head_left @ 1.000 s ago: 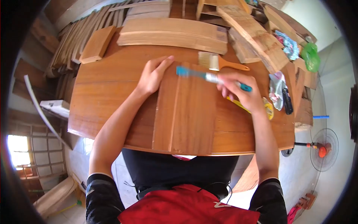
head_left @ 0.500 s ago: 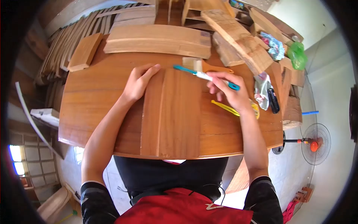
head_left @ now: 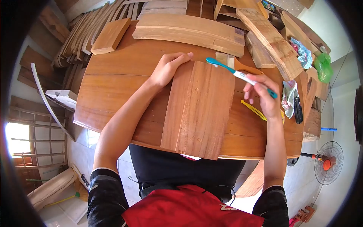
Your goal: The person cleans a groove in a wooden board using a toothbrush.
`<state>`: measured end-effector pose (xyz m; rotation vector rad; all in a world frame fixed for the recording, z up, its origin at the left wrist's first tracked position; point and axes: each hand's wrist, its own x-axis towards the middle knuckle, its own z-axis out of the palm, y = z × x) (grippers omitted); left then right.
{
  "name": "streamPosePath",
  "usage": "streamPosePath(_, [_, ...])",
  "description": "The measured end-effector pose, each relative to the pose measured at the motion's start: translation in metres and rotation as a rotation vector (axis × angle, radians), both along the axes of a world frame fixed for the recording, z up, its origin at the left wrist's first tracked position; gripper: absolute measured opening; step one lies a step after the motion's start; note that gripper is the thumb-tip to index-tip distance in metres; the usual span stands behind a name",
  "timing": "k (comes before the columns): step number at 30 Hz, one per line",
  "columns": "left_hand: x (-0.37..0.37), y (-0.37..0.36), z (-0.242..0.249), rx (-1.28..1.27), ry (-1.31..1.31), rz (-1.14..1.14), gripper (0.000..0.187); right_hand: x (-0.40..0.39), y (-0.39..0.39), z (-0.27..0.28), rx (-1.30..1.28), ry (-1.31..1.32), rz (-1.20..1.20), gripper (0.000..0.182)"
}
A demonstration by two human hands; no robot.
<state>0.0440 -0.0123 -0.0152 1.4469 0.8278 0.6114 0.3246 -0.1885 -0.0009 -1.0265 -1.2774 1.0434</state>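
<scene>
A reddish-brown wooden board (head_left: 202,109) lies in front of me, its near end sticking out past the table edge. My left hand (head_left: 170,70) grips its far left corner, fingers bent over the side and thumb along the top edge. In my right hand (head_left: 263,94) is a white and teal toothbrush (head_left: 245,77), pinched by the handle. Its head points left, bristles down, and overlaps the board's far edge in this view. Behind the brush lies a wide paintbrush (head_left: 247,67) with an orange-brown handle. Near my right wrist is a yellow strap-like item (head_left: 253,109).
The polished wooden table (head_left: 113,90) holds a curved plank (head_left: 189,32), a small block (head_left: 110,36) and rough boards (head_left: 270,41) at the back. On the right are a black-handled tool (head_left: 298,109), a crumpled wrapper (head_left: 289,96) and a green plastic bag (head_left: 323,68). A fan (head_left: 327,163) stands beyond.
The view has swung, so most things sit further right. The board has turned slightly and its near end now juts past the table edge. The toothbrush has rolled to bristles down.
</scene>
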Motion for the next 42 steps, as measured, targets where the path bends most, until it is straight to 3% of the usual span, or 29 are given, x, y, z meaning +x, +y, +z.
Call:
streamPosePath(2, [0.003,-0.003,0.000,-0.005,-0.044,0.043,0.043,0.003,0.001,-0.004,0.024,0.012,0.071,0.029])
streamPosePath(5, [0.004,-0.007,0.003,-0.050,-0.069,0.122,0.043,-0.008,-0.002,0.005,-0.044,-0.168,0.215,0.029])
streamPosePath(8, [0.002,-0.006,0.003,-0.057,-0.062,0.180,0.043,-0.026,0.004,-0.003,-0.036,-0.072,-0.177,0.029])
streamPosePath(12, [0.000,0.001,-0.007,-0.040,-0.125,0.252,0.044,-0.023,0.000,0.003,-0.014,-0.235,0.288,0.029])
streamPosePath(15, [0.000,0.001,-0.011,-0.009,-0.160,0.262,0.045,-0.024,0.002,-0.001,-0.039,-0.118,-0.112,0.026])
streamPosePath(19, [0.001,0.005,-0.016,-0.012,-0.222,0.275,0.044,-0.025,0.000,0.005,0.069,-0.335,0.273,0.028])
streamPosePath(22, [-0.001,0.003,-0.014,-0.016,-0.206,0.268,0.044,-0.025,0.000,0.000,-0.040,-0.140,-0.159,0.025])
streamPosePath(23, [0.000,0.003,-0.014,-0.015,-0.201,0.267,0.044,-0.020,0.002,0.001,-0.002,-0.124,-0.174,0.024])
streamPosePath(26, [0.001,0.005,-0.018,0.050,-0.214,0.283,0.044,-0.014,-0.005,0.015,0.002,-0.321,0.314,0.026])
streamPosePath(27, [0.001,0.004,-0.017,0.027,-0.211,0.289,0.044,-0.011,-0.001,0.014,0.089,-0.326,0.249,0.029])
streamPosePath(28, [0.001,0.002,-0.014,0.003,-0.205,0.292,0.044,-0.016,-0.002,0.008,0.006,-0.225,-0.058,0.026])
streamPosePath(30, [0.002,0.001,-0.012,-0.015,-0.198,0.294,0.043,-0.013,-0.002,0.009,-0.049,-0.205,-0.159,0.025])
streamPosePath(33, [0.001,0.001,-0.013,-0.019,-0.214,0.288,0.043,-0.021,0.000,0.009,0.042,-0.303,0.306,0.028])
streamPosePath(36, [0.000,0.001,-0.015,-0.025,-0.235,0.264,0.044,-0.019,-0.002,0.008,-0.097,-0.154,-0.127,0.026])
streamPosePath(37, [0.000,0.000,-0.013,-0.011,-0.229,0.270,0.044,-0.017,0.000,0.008,-0.052,-0.124,-0.172,0.025])
streamPosePath(41, [0.001,0.005,-0.018,0.012,-0.227,0.294,0.044,-0.039,-0.003,0.002,0.153,-0.414,0.259,0.028])
streamPosePath(42, [0.001,0.005,-0.016,0.008,-0.218,0.294,0.044,-0.036,-0.003,0.004,0.085,-0.336,0.138,0.028])
